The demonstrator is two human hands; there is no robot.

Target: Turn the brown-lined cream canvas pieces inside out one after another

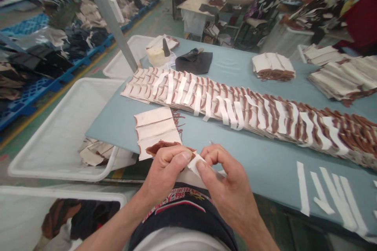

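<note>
We are working at the near edge of the blue table (113, 125), with our two hands nearly meeting. Our left hand (172, 164) is pinching the brown piece (160, 147) by its edge between thumb and curled fingers, just beside the pale panels (153, 117). Our right hand (225, 174) is gripping a white strip (194, 163) under its thumb, and that strip is lying between both thumbs, close against the brown edge. We are hiding the join with our fingers, so we cannot tell whether the two are sticking. To do this well, we should probably be keeping the edge taut and flat, lining the strip up squarely before pressing, and smoothing outward from the thumb so that no crease is forming. Beyond, more strips (180, 89) are lying across the long overlapping row (135, 90), and loose ones (303, 188) are waiting at the right.
</note>
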